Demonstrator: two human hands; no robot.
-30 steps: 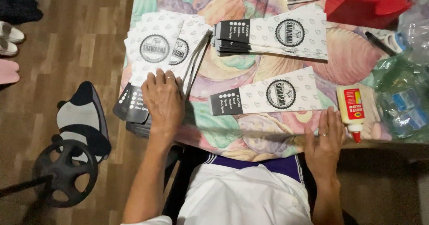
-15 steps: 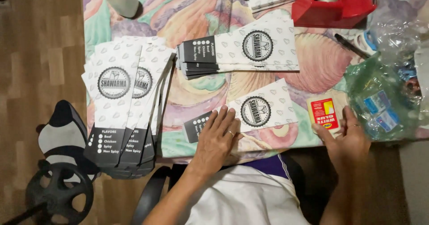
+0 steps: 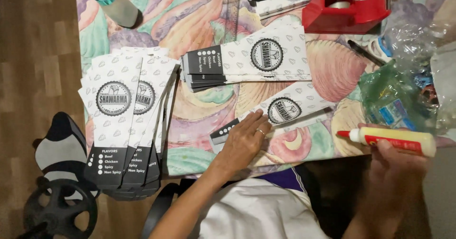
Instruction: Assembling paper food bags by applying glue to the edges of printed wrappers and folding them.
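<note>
Paper sleeve [image 3: 285, 111] lies flat under the spread left hand [image 3: 244, 141] near the table edge [image 3: 213, 172] (stacks [image 3: 126, 125] crowd leftward), right hand [image 3: 396, 165] gripping a glue bottle [image 3: 394, 140].

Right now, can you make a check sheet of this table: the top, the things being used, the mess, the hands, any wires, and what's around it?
Surface: table under a colourful patterned cloth.
Job's things: one flat paper sleeve lying near the table edge; glue bottle lifted off the table, red tip pointing left.
Clutter: fanned stack of sleeves at left, another stack in the middle, red tape dispenser, crumpled plastic bags, pen, clear bottle.
Grippers: left hand pressing flat on the sleeve; right hand gripping the glue bottle.
Cables: nothing seen.
Surroundings: wooden floor, chair at left.
</note>
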